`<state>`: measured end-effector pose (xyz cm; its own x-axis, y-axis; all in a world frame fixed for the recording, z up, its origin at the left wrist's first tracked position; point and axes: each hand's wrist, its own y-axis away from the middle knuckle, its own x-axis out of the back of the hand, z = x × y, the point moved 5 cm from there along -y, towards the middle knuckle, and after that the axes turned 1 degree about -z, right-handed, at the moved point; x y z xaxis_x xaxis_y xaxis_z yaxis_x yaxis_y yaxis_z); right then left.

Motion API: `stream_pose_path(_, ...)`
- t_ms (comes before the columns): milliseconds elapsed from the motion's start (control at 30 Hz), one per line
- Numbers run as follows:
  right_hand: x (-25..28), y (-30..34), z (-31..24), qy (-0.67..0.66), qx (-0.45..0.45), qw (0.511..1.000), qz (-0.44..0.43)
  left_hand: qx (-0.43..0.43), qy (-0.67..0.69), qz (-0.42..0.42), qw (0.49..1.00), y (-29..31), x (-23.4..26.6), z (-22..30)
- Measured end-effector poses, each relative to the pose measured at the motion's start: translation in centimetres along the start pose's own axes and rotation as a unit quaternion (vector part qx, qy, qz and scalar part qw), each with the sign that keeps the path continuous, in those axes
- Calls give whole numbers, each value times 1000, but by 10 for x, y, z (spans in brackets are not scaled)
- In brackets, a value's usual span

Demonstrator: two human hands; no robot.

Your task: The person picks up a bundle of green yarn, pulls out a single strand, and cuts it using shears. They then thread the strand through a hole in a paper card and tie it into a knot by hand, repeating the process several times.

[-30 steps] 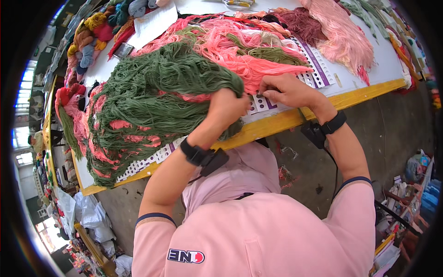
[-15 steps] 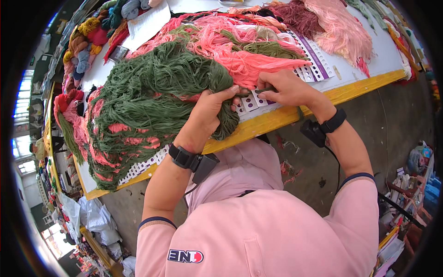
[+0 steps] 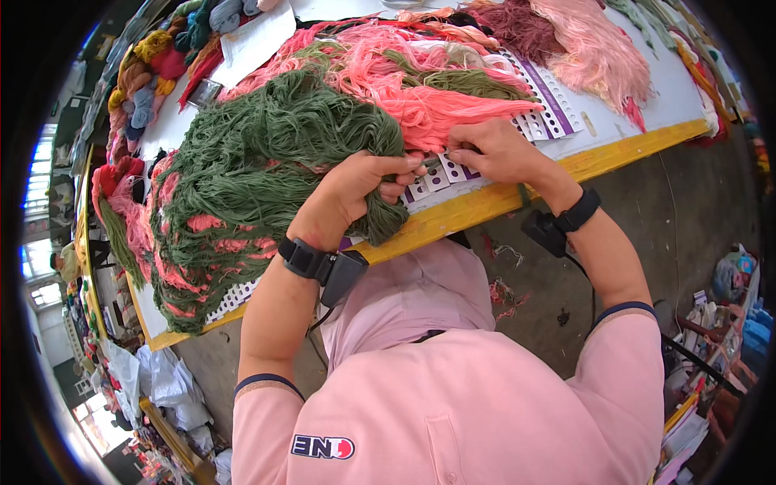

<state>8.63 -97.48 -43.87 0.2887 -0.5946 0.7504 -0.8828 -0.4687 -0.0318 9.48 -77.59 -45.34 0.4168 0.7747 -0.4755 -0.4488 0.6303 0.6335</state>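
A large heap of dark green yarn (image 3: pixel 267 153) lies over coral-pink yarn (image 3: pixel 436 113) on the table. My left hand (image 3: pixel 356 190) is closed at the right end of the green heap, thumb and fingertips pinched on strands of it. Just to the right, my right hand (image 3: pixel 501 152) is closed in a pinch below the coral-pink strands, its fingertips a short gap from the left ones. Whatever it grips is too small to make out. White cards with rows of holes (image 3: pixel 440 176) lie beneath the hands at the table edge.
The table's yellow edge (image 3: pixel 485 208) runs in front of me. Maroon yarn (image 3: pixel 521 32) and pale pink yarn (image 3: pixel 598 48) lie at the back right. A paper sheet (image 3: pixel 255 40) and many-coloured hanks (image 3: pixel 149 73) are at the back left. Thread scraps (image 3: pixel 505 295) litter the floor.
My left hand has shifted slightly left with its wrist and forearm, and the end of the green heap moved left too. The dark strands seen between the hands are now barely visible.
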Motion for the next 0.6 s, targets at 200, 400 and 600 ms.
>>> stream_pose_path(200, 6, 3, 8, -181, -8, 978, -99, -179, -91, -15, 980, -6, -29, 0)
stream_pose_path(400, 0, -6, 0, -166, -97, 974, -118, -215, -223, 96, 946, 8, -15, 9)
stream_pose_path(600, 3, -1, 3, -76, -87, 987, -113, -276, -9, 257, 926, 141, 123, 71)
